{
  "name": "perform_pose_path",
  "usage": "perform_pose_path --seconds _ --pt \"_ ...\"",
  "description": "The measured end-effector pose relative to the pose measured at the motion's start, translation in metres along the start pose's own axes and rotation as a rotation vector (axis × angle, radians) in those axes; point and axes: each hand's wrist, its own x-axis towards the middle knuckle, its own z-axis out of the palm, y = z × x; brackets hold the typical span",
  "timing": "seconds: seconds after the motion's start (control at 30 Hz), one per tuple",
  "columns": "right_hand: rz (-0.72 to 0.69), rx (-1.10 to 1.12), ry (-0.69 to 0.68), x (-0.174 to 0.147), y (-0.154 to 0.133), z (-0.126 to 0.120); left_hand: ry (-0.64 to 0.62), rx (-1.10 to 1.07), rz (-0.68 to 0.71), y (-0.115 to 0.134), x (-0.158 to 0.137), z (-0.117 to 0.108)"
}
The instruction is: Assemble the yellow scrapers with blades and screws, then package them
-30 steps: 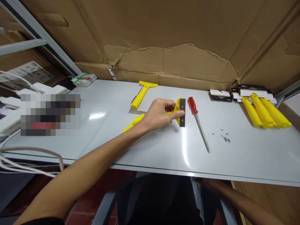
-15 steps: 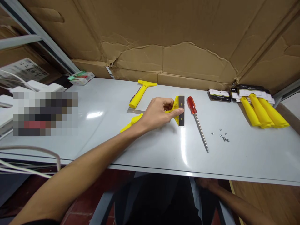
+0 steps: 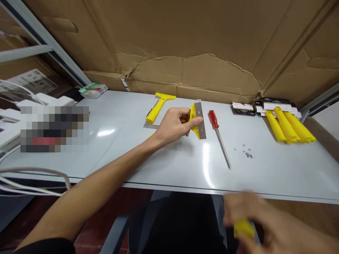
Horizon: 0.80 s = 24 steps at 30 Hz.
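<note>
My left hand [image 3: 176, 123] is closed around a yellow scraper [image 3: 194, 116] just above the table, thumb pressed on its flat metal blade [image 3: 201, 123]. Most of that scraper's handle is hidden by my hand and wrist. My right hand [image 3: 254, 215], smeared by motion, is in front of the table's near edge, closed on a blurred yellow object [image 3: 243, 228] whose kind I cannot make out. Behind my left hand lies another yellow scraper [image 3: 160, 107], and a loose metal blade [image 3: 150, 125] sticks out by its handle. A red-handled screwdriver [image 3: 219, 137] rests right of the held scraper.
Small screws and nuts [image 3: 248, 154] are scattered right of the screwdriver. At the back right are several yellow handles [image 3: 287, 127] in black-and-white packaging and a flat black package [image 3: 243, 108]. White power strips [image 3: 47, 102] and cables [image 3: 34, 173] occupy the left side, near a small box [image 3: 94, 90].
My right hand has risen from below the table edge, now with a yellow object in it. The scraper in my left hand has tilted and lifted slightly; less yellow shows beneath my wrist.
</note>
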Motion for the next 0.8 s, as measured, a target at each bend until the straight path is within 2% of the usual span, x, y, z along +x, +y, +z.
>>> perform_pose_path --seconds 0.03,0.1,0.2,0.27,0.33,0.5,0.63,0.8 --pt "-0.036 0.073 0.114 0.022 -0.003 -0.024 0.001 -0.004 -0.008 0.001 0.0 0.0" --pt "-0.008 0.227 0.169 0.067 0.004 -0.064 0.007 -0.01 -0.008 0.003 -0.001 -0.001" --pt "0.101 0.353 0.328 0.123 0.028 -0.093 0.027 -0.026 0.02 0.005 -0.002 0.0" --pt "0.149 0.319 0.367 0.144 0.042 -0.091 0.065 -0.041 0.028 0.007 -0.003 0.001" --pt "0.153 0.255 0.356 0.15 0.05 -0.079 0.11 -0.049 0.02 0.008 -0.005 0.003" --pt "0.016 -0.145 0.418 0.138 0.052 -0.055 0.137 -0.062 0.021 0.007 -0.008 0.009" --pt "-0.109 -0.258 0.47 0.135 0.056 -0.053 0.092 -0.033 0.012 0.005 -0.009 0.012" --pt "-0.131 -0.295 0.495 0.133 0.06 -0.05 0.014 0.019 0.071 0.004 -0.01 0.015"
